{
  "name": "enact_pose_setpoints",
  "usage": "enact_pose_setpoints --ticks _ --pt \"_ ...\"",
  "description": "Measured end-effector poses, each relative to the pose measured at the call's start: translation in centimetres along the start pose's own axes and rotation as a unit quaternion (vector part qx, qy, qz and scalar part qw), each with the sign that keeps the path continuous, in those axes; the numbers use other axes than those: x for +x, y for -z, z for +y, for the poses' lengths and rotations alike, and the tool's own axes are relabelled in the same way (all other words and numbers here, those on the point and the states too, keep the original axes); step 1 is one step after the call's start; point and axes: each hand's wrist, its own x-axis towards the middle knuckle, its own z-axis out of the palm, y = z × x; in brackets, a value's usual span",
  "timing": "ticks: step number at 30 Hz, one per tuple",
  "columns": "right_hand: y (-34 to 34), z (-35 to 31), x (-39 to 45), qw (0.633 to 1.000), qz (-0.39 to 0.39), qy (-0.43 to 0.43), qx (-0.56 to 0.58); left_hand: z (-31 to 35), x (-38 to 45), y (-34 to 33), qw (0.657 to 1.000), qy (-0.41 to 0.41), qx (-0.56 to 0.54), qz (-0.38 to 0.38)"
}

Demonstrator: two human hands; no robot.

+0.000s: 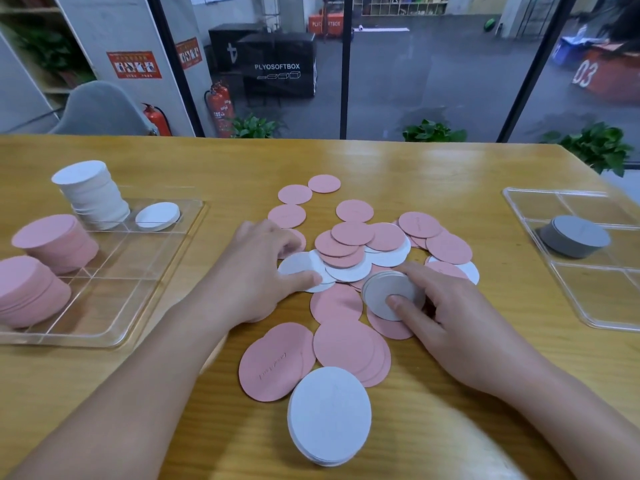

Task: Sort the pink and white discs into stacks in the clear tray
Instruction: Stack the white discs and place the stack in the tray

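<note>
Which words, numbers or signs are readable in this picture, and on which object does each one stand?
"PLYOSOFTBOX": white letters on the black box behind the glass.
"03": white digits on the orange box at far right.
"PLYOSOFTBOX", partly hidden: on the far orange box.
Red wall posters: too blurred to read.
Embossed marks on the pink paper discs: illegible.

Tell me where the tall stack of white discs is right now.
In the head view the tall white stack stands at the far left, in a back compartment of the left clear tray, behind the pink stacks.
</note>
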Motion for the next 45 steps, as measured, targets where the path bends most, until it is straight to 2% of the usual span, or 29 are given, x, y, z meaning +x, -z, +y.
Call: enact_pose_setpoints --ticks 5,8,13,18,22,27,30,37,39,42,45 --pt "0.0 0.0 -0.1 1.0 -0.003 -0.001 0.005 0.8 -0.5 0.3 0.999 0.004 -0.05 0.003" --pt "0.1 0.0 -0.1 1.0 -0.005 0.002 0.012 0.5 -0.5 0.8 0.99 0.026 -0.135 -0.003" --pt "0.1 0.1 -0.1 1.0 -0.005 0.001 0.019 0.7 -0.6 1.5 0.944 0.019 -0.328 -0.028" --pt "0.2 0.3 0.0 0.999 0.012 0.018 0.044 1.7 -0.6 1.0 0.916 0.001 -0.4 -0.002" --pt "0.5 0.1 -0.1 0.997 0.026 0.017 0.068 2.3 -0.7 0.1 0.922 -0.012 -0.387 0.01" --pt "0.6 0.0 0.0 0.996 0.034 0.019 0.077 3.2 -1.0 -0.9 0.909 -0.035 -0.416 0.01" --pt "0.4 0.2 0.0 0.997 0.038 0.015 0.065 3.7 -1.2 -1.6 0.908 -0.064 -0.414 -0.013" --pt "0.1 0.0 -0.1 0.999 0.016 0.03 0.034 4.8 -1.6 -3.0 0.879 -0.132 -0.454 -0.065" --pt "0.1 0.2 0.0 0.999 0.008 0.023 0.026 4.6 -1.5 -3.2 0.892 -0.126 -0.431 -0.056" --pt "0.1 0.4 0.0 0.999 0.005 0.022 0.027 3.3 -1.0 -3.3 0.958 -0.128 -0.257 -0.008" --pt "0.2 0.2 0.0 0.999 0.002 0.018 0.034 2.7 -0.9 -3.5 0.98 -0.14 -0.142 0.012"
